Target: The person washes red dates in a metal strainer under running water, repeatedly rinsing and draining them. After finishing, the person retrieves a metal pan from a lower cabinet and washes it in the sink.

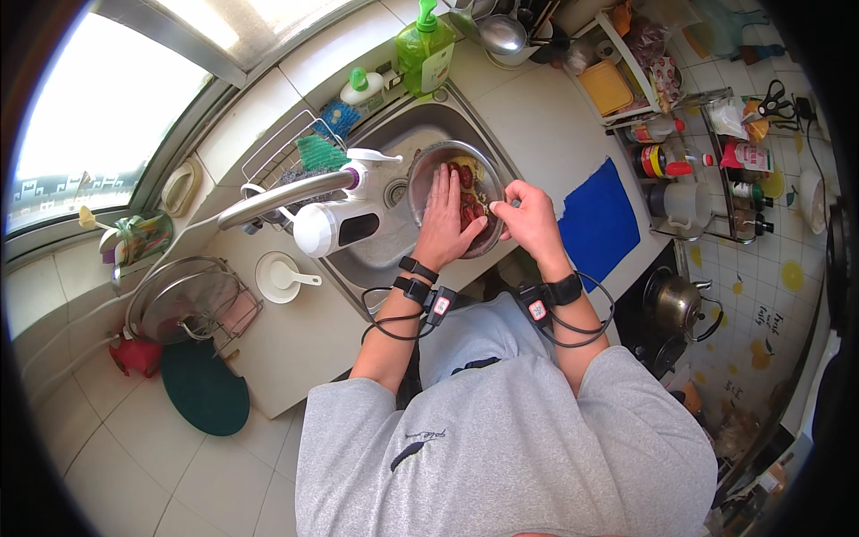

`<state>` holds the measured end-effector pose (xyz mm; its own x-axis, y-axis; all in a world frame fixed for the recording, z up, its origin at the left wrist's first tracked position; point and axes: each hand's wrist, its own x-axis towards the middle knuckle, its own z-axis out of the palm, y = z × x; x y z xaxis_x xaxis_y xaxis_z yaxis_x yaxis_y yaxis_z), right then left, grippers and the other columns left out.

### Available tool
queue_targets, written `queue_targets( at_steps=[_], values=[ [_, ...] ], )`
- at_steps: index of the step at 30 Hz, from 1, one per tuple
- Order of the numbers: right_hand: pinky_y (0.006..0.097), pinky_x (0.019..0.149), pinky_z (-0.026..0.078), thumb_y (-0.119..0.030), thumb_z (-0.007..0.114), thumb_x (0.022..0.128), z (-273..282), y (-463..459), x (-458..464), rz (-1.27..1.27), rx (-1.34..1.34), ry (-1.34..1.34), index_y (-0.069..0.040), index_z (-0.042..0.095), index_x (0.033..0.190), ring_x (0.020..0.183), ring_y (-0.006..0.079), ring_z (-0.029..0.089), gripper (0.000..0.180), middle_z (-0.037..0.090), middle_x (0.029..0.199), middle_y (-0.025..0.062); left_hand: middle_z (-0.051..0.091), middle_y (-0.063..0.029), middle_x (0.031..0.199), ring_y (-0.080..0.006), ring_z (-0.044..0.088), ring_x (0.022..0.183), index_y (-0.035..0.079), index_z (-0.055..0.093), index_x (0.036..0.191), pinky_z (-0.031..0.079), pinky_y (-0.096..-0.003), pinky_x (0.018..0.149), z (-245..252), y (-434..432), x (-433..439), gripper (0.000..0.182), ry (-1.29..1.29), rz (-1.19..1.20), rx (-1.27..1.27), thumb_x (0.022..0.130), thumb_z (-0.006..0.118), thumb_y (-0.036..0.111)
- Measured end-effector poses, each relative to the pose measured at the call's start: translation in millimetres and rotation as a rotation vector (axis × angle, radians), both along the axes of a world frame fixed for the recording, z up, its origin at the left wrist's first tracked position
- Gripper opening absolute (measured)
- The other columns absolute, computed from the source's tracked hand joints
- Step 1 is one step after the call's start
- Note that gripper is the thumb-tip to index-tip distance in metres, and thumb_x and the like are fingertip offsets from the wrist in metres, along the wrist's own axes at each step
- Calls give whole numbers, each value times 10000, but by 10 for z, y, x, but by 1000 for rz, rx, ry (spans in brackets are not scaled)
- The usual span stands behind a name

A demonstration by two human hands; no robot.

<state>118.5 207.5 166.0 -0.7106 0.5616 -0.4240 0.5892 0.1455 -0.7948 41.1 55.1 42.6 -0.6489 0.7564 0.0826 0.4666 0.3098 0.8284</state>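
A round stainless-steel bowl [421, 182] sits over the right part of the steel sink [362, 254]. In it lie red jujube-like pieces [467, 180] and pale yellow bits. My left hand [445, 218] reaches into the bowl, flat, its fingers straight and side by side, the thumb held apart over the red pieces. It covers part of the contents. At the bowl's right rim, the thumb and bent fingers of my right hand [525, 213] pinch the edge. The white faucet [352, 213] stands left of the bowl, its spout head pointing away from it.
Soap bottles [425, 57] and a wire rack [285, 144] with scouring pads line the sink's back. A white bowl with a spoon [278, 277] stands left. To the right are a blue sheet [599, 225], a condiment rack [698, 174] and a kettle [676, 300] on the stove.
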Motion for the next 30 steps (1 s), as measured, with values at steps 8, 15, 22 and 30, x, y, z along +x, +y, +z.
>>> queue_targets(
  at_steps=[8,15,22,30],
  values=[
    [328,482,544,-114,713,884,103,-25,-39,18,50,8,23,606,828,529,189,687,183,649,628,117,104,-332,1712,-495,126,1589,-91,150,1633,166,-509,1298,4,26,2,1063,-14,15,-4,912,723,439],
    [339,509,542,-112,720,888,230,-62,-73,31,77,-17,29,616,836,535,203,693,183,654,636,124,108,-343,1706,-495,119,1591,-95,144,1631,163,-510,1299,29,48,-8,1064,-11,21,15,910,722,431],
    [407,621,534,-139,733,846,268,-59,-89,71,193,-47,29,634,876,632,298,685,197,651,700,176,111,-364,1695,-505,116,1589,-118,144,1621,162,-512,1300,64,96,0,1061,-23,28,45,915,718,427],
    [443,668,525,-150,708,822,371,-108,-152,95,242,-16,27,644,879,695,389,652,196,653,742,206,84,-401,1680,-508,93,1591,-143,125,1611,147,-515,1303,88,149,3,1065,-55,38,82,921,711,418]
  ],
)
